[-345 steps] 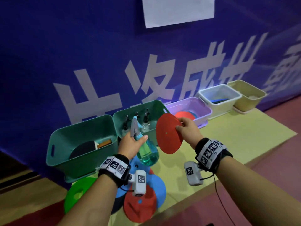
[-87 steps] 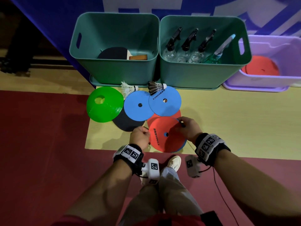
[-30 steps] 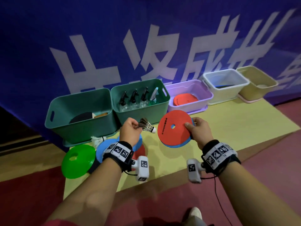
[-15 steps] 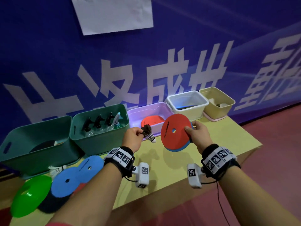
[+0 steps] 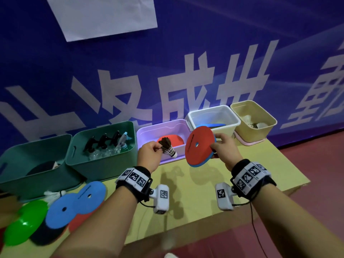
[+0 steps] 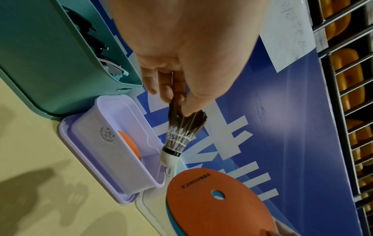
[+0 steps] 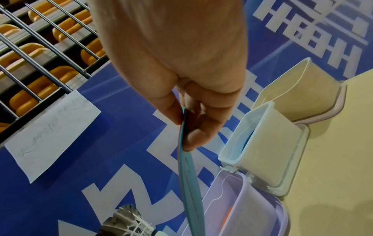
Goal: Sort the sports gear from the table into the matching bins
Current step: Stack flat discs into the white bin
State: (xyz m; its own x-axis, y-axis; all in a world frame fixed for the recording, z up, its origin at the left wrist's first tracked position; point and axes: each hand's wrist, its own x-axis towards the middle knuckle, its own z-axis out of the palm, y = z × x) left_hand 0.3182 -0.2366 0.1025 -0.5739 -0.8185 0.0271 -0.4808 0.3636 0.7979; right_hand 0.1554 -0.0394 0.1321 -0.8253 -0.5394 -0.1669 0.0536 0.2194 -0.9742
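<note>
Both hands now nearer the purple bin [image 5: 149, 132] (left hand [image 5: 149, 157] pinching shuttlecock [image 5: 168, 148], right hand [image 5: 224, 150] gripping discs [image 5: 198, 148]).

Bare forearms, each wearing a black wristband [image 5: 133, 178] with black-and-white square markers. A white tagged camera [image 5: 162, 199] hangs beneath each wrist, trailing thin black cable [image 5: 257, 237]

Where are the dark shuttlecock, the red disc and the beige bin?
dark shuttlecock [image 6: 182, 135]: left wrist view, on the feather skirt.
red disc [image 5: 198, 146]: head view, on its red face.
beige bin [image 5: 251, 131]: head view, on its front wall.
</note>
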